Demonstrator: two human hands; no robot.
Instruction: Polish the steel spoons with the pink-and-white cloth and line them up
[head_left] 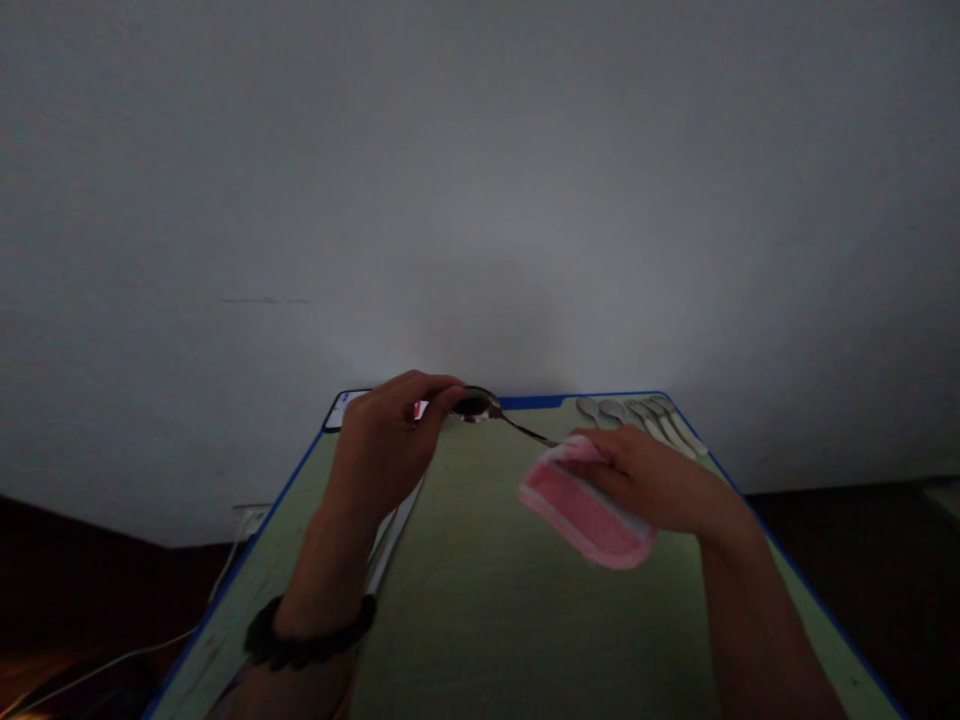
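Above the table I hold a metal spoon (474,402) crosswise between both hands. My left hand (394,430) pinches the tip of its bowl between thumb and fingers. A pink cloth (592,510) with pale edges is wrapped around the handle end. My right hand (637,470) is closed on that cloth and the handle inside it, while the cloth's lower part hangs down. The handle's far end is hidden by cloth and fingers. Behind my right hand, several spoons and other cutlery with pale handles (679,430) lie side by side at the table's far right corner.
The pale green table (525,620) has a blue edge and stands against a grey wall (480,200). A phone (342,410) lies at the far left corner, partly behind my left hand. Long white strips (394,535) lie beside my left forearm. A white cable (225,570) hangs left of the table.
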